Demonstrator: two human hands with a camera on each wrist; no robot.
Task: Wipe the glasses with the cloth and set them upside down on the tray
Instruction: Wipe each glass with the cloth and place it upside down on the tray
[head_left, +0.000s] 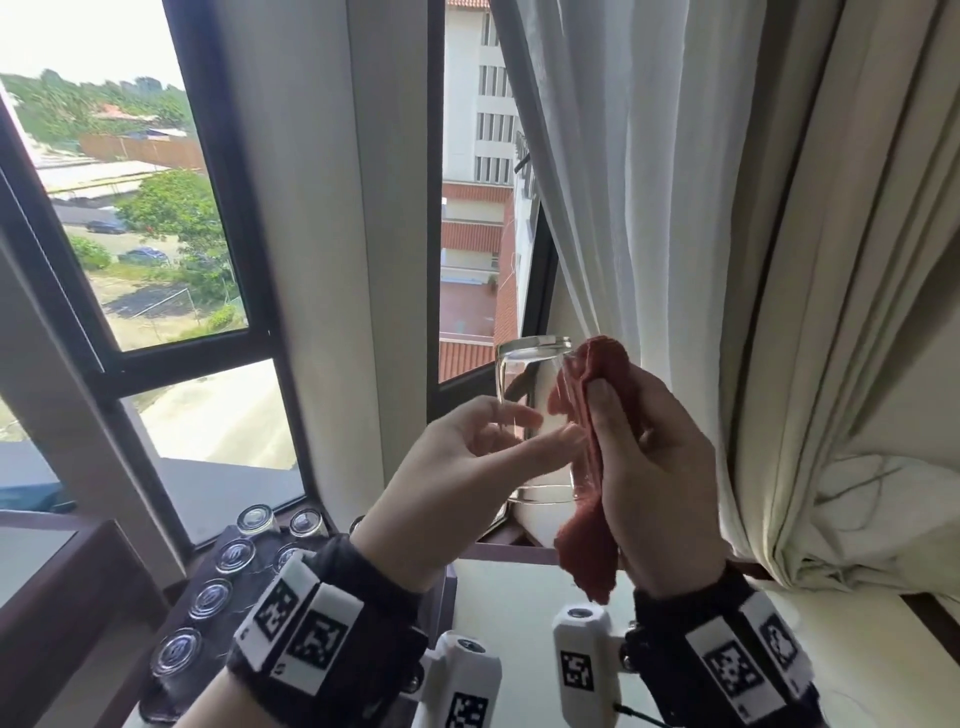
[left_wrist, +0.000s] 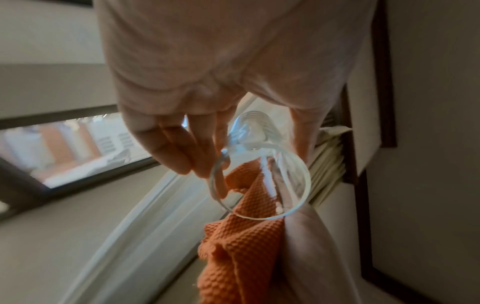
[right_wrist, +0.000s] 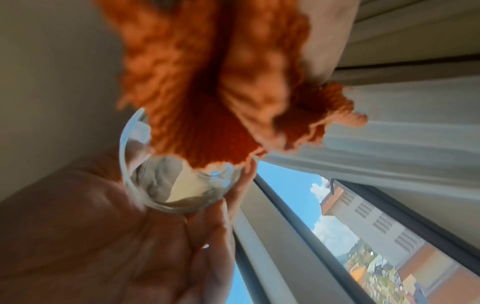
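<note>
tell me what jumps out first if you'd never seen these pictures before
The clear drinking glass held up in front of the window, base uppermost, catches the eye first: the left hand holds it while the right hand presses a rust-red textured cloth against its side. Next, low on the left, a row of clear glasses stands upside down on a dark tray.

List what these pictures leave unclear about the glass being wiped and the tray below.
- Tray, head view: the left hand and wristband cover most of it; its glasses look inverted, their count is uncertain.
- Held glass, all views: cleanliness unreadable through clear walls and blur.
- Right hand, right wrist view: the cloth hides its fingers.
</note>
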